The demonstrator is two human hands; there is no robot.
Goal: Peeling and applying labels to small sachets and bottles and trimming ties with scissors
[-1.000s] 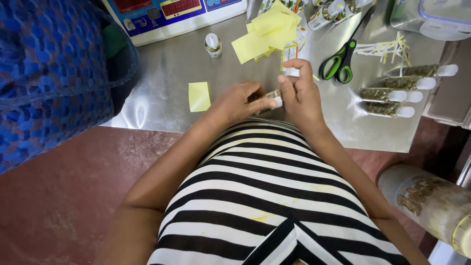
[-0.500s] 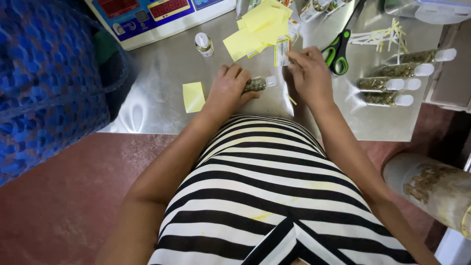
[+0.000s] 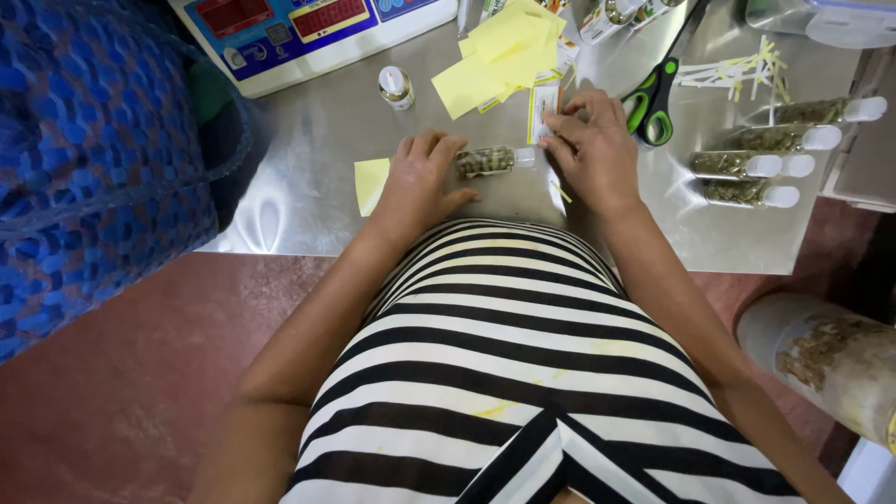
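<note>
On steel table [image 3: 308,201], near edge: clear herb-filled vial [image 3: 487,161] now lies flat btwn hands. Left hand [image 3: 417,182] pins its end; right hand [image 3: 588,149], lifted off moments ago, rests fingers loose by white label strip [image 3: 542,105] w/ nothing gripped.

The table [image 3: 327,196] is a dull silver-grey metal with pale reflections. The paper slips [image 3: 499,51] are pale yellow, as is the single slip [image 3: 371,182]. The scissors [image 3: 651,98] have green and black handles. The tube [image 3: 490,161] is clear, filled with olive-green matter and capped white; the row of tubes [image 3: 761,163] has the same colours. The scale [image 3: 299,37] is white with a blue panel and red displays. The shirt [image 3: 504,364] is striped black and white. The cloth [image 3: 84,159] is blue with a darker mesh pattern. The floor [image 3: 121,373] is reddish-brown.
</note>
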